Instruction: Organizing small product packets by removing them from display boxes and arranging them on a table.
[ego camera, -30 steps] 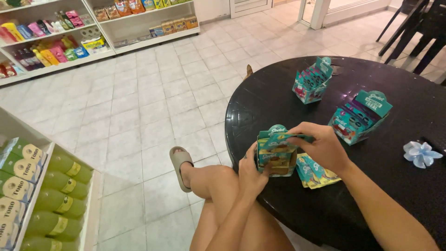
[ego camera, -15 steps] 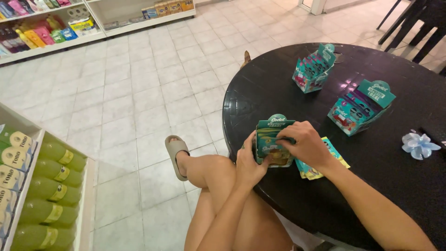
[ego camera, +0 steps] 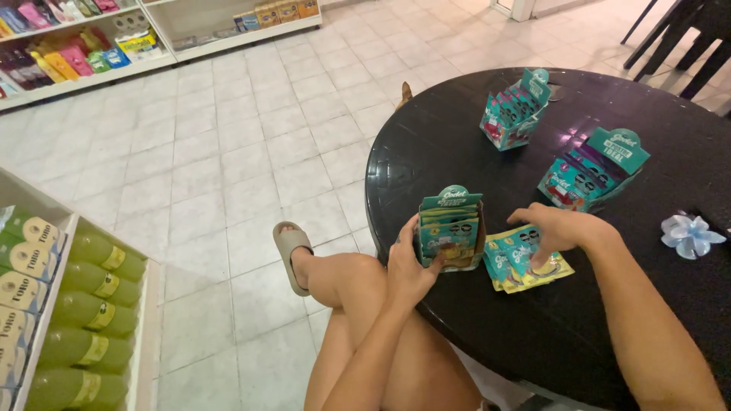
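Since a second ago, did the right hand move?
Yes. The right hand left the small teal display box held by the left hand and went right, onto the loose packets on the black table.

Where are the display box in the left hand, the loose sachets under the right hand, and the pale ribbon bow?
display box (ego camera: 449, 225), head view, on its front face.
loose sachets (ego camera: 512, 262), head view, on the left sachet of the pile.
ribbon bow (ego camera: 689, 234), head view, on its central loops.

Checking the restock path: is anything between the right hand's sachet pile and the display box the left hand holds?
Nothing visible. The right hand rests on the sachet pile, right beside the display box that the left hand grips; only bare black table lies between.
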